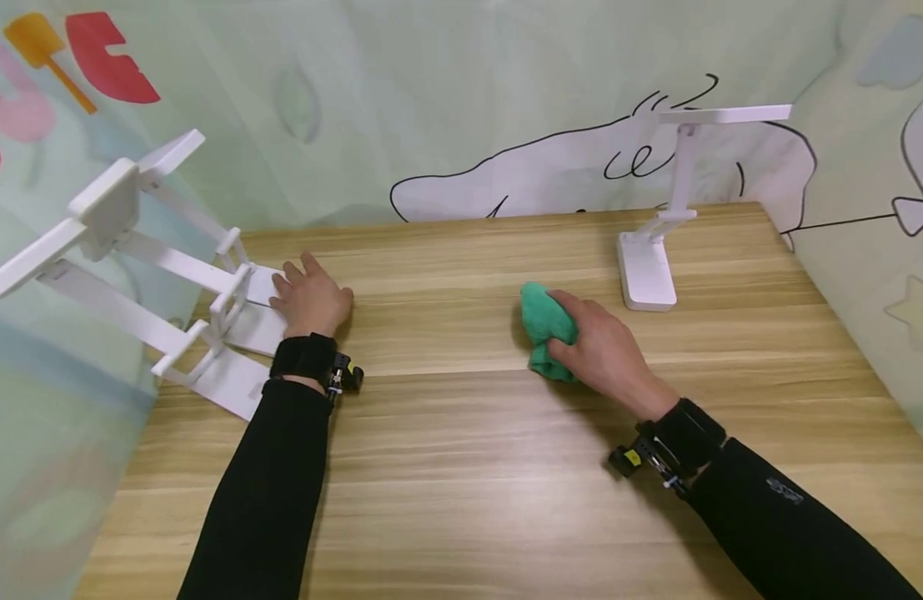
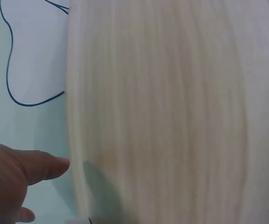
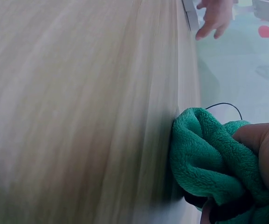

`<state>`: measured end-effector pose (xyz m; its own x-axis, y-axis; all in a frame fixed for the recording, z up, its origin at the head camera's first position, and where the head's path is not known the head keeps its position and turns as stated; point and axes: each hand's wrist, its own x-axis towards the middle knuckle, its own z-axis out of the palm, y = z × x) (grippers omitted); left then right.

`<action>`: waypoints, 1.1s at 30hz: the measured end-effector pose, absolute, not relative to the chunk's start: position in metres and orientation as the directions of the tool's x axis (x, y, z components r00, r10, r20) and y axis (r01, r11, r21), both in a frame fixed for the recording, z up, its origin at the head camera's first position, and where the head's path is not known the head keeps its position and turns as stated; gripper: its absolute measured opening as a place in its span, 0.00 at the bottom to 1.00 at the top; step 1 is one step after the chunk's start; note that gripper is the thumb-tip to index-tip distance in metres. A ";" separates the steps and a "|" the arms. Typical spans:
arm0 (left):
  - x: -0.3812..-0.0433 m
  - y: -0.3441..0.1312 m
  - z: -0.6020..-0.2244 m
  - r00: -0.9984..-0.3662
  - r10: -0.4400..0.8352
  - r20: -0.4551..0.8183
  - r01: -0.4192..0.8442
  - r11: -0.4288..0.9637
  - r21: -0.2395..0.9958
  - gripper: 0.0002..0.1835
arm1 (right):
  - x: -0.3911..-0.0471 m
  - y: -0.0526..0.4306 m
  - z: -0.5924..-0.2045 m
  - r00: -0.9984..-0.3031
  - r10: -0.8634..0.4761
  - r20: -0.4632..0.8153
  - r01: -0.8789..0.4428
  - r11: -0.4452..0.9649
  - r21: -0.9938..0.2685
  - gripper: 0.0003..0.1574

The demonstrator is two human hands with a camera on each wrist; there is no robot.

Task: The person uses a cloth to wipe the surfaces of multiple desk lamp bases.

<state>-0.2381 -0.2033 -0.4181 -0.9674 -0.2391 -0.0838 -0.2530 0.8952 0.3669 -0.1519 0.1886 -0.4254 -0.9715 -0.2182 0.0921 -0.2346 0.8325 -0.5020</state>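
Note:
A bunched green towel cloth [image 1: 549, 321] is gripped in my right hand [image 1: 607, 350] over the right-middle part of the wooden table. In the right wrist view, the fluffy cloth [image 3: 213, 158] bulges out beyond the thumb, and some fingers are hidden by it. My left hand [image 1: 311, 300] has its fingers spread at the white bases of folding desk lamps [image 1: 260, 329] on the left. Whether its fingertips touch a base cannot be made out. The left wrist view shows the thumb [image 2: 45, 165] stretched out, holding nothing.
Three white lamps stand close together along the table's left side, their heads [image 1: 108, 208] raised. Another white desk lamp [image 1: 649, 271] stands at the back right, near the cloth. A printed curtain [image 1: 341, 108] hangs behind the wooden table [image 1: 461, 467] and at both sides.

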 end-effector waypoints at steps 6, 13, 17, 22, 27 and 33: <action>-0.241 -0.207 -0.422 -0.953 -0.234 -0.192 -0.285 0.907 0.309 0.49 | -0.153 0.190 -0.426 -0.971 -0.223 0.086 -0.235 0.832 -0.503 0.44; -0.242 -0.207 -0.424 -0.944 -0.246 -0.219 -0.301 0.913 0.276 0.49 | -0.154 0.190 -0.427 -0.970 -0.230 0.078 -0.237 0.832 -0.502 0.44; -0.242 -0.207 -0.426 -0.944 -0.261 -0.202 -0.310 0.914 0.264 0.50 | -0.153 0.191 -0.427 -0.970 -0.229 0.078 -0.237 0.830 -0.505 0.44; -0.242 -0.205 -0.426 -0.948 -0.242 -0.207 -0.292 0.920 0.262 0.50 | -0.153 0.191 -0.426 -0.971 -0.225 0.076 -0.232 0.830 -0.508 0.44; -0.241 -0.199 -0.425 -0.952 -0.221 -0.212 -0.273 0.924 0.266 0.48 | -0.153 0.190 -0.426 -0.971 -0.225 0.078 -0.233 0.833 -0.502 0.44; -0.240 -0.189 -0.424 -0.959 -0.193 -0.207 -0.247 0.929 0.277 0.47 | -0.153 0.190 -0.425 -0.971 -0.226 0.074 -0.232 0.832 -0.504 0.44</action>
<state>-0.2396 -0.1893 -0.4243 -0.9591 -0.1934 -0.2066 -0.2469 0.9286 0.2771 -0.1530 0.1896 -0.4254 -0.9714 -0.2259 0.0737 -0.2317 0.8320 -0.5041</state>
